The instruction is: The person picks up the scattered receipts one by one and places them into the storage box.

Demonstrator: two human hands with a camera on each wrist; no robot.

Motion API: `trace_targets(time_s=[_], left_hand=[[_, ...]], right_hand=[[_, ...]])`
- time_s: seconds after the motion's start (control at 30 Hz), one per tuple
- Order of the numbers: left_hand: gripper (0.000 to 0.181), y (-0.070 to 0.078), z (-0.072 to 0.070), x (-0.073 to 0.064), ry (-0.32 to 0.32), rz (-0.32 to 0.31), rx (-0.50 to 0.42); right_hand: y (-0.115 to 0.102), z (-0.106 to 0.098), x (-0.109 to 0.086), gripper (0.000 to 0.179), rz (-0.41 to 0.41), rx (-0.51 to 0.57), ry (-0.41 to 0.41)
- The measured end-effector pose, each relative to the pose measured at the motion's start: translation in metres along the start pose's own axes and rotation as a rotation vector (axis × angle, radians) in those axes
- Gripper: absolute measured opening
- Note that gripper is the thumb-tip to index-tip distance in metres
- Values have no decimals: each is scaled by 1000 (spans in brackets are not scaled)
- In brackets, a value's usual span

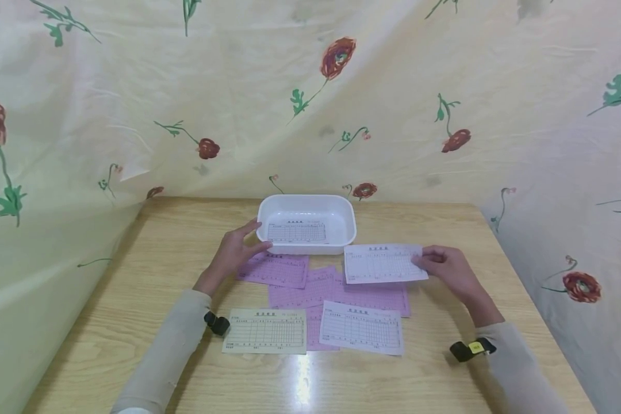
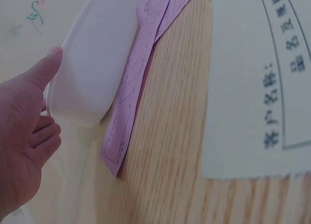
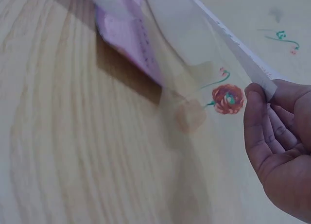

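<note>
One white slip point(image 1: 380, 264) is raised over the pink slips point(image 1: 300, 293), right of center on the table point(image 1: 186, 241), long axis roughly parallel to the far edge. The grip of the right hand point(image 1: 450, 270), the nearer hand, is clamped on its right end; the slip extends leftward from there. Its left end lies just in front of the right front corner of the white tray point(image 1: 306, 250), near the table's far edge. The left hand point(image 1: 233, 250) holds the tray's left end between thumb and fingers.
</note>
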State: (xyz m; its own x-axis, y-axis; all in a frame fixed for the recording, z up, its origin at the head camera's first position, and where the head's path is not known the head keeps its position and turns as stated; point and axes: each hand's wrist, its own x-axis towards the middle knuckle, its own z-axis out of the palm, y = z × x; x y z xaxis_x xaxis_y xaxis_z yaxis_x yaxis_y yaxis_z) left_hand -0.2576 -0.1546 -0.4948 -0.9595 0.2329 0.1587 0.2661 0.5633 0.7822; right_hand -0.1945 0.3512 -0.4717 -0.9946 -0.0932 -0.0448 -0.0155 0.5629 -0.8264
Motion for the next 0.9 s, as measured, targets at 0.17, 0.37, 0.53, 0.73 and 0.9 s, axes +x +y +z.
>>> trace_targets(time_s=[0.17, 0.37, 0.53, 0.73, 0.9], left_hand=[[79, -1, 0, 0, -2, 2, -8], [79, -2, 0, 1, -1, 12, -2], [77, -1, 0, 0, 5, 5, -8], [76, -2, 1, 0, 8, 8, -10], [78, -3, 1, 0, 12, 17, -10]], right_hand=[[-13, -2, 4, 40, -29, 54, 32], [-31, -2, 11, 46, -28, 35, 70], [-47, 1, 20, 50, -20, 58, 111], [-65, 8, 33, 51, 4, 120, 145], [-80, 16, 43, 52, 24, 161, 157]])
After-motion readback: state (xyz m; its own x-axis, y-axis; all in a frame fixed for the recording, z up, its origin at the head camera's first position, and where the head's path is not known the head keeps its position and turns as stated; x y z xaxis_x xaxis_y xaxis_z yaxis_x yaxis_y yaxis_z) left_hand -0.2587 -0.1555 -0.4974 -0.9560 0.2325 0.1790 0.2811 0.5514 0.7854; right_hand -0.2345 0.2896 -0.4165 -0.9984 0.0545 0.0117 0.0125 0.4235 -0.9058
